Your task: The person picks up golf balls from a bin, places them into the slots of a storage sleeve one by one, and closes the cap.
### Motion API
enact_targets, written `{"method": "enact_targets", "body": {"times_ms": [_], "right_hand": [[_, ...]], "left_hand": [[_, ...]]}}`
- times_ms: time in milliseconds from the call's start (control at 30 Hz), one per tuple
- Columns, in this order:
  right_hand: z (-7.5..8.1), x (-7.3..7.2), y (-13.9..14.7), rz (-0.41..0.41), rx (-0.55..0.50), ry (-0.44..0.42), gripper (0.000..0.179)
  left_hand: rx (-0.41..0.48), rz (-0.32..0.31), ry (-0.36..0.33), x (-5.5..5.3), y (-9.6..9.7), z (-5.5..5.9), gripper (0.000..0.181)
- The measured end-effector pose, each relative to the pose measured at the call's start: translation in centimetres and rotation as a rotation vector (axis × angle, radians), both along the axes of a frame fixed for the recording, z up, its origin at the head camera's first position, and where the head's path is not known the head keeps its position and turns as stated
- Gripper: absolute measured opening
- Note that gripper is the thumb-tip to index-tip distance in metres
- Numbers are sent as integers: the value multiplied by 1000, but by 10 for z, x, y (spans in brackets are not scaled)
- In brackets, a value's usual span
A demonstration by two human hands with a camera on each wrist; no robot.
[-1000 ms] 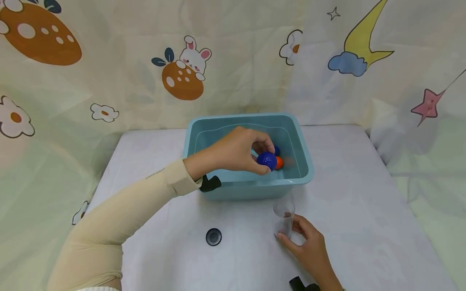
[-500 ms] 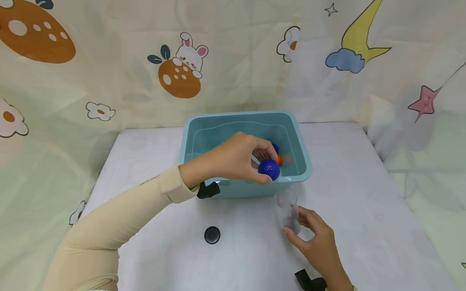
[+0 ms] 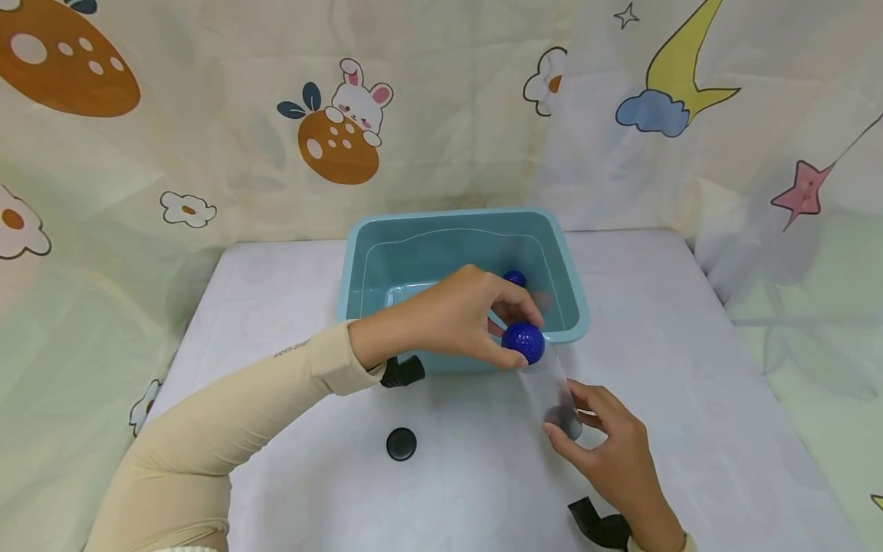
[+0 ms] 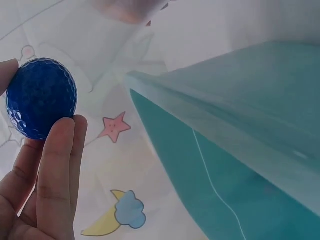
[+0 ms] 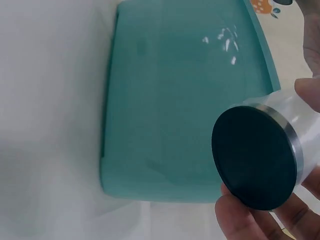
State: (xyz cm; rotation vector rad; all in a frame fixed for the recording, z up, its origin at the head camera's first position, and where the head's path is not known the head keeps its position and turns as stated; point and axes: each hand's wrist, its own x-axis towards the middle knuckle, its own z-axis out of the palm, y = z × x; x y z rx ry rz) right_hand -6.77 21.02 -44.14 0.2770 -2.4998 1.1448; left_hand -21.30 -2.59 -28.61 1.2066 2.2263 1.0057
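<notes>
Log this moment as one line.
left hand pinches blue ball | right hand holds clear tube | black disc on table

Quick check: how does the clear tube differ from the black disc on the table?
The clear tube is see-through; the black disc is opaque. The tube is held tilted in the right hand, while the disc lies flat on the table. The tube is long, the disc squat. Both look round: the tube at its black base, the disc in outline.

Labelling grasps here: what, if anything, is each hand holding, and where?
Left hand: a blue ball, pinched on opposite sides. Right hand: clear tube, gripped near its dark base.
</notes>
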Motion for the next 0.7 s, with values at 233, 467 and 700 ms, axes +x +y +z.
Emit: {"method": "enact_targets", "body": {"times_ms": [233,467,700], "right_hand": [[5,-3,2,37,17,49,64],[6,-3,4,65,7,69,63],[2,-1,2,38,7,42,61]], "left_hand": [[-10,-34,-23,0,4,-5,40],[2,-45,-59,-1,5,-7,40],[40,-21,-26,-8,5,-10,43]]}}
